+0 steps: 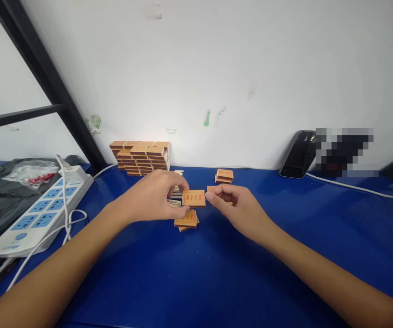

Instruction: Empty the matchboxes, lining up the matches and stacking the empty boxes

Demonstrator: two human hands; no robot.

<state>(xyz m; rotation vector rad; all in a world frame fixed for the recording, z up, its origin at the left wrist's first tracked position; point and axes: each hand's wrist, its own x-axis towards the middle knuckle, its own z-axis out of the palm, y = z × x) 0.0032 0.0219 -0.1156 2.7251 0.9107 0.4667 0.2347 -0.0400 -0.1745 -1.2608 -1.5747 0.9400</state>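
An orange matchbox (194, 198) with red lettering is held level in front of me. My left hand (157, 196) curls around its left end, with thumb and forefinger on either side. The fingers of my right hand (233, 205) are pinched at the box's right end. Just below the held box, more matchboxes (185, 220) lie stacked askew on the blue table. Partly hidden behind my left fingers are matchsticks (175, 203). Part of another matchbox (211, 188) shows behind my right fingertips.
A stepped stack of matchboxes (141, 157) stands against the wall at back left. A small pile of matchboxes (224, 176) sits behind my right hand. On the left lies a white power strip (42, 212) with cables. A dark phone (298, 154) leans against the wall at right.
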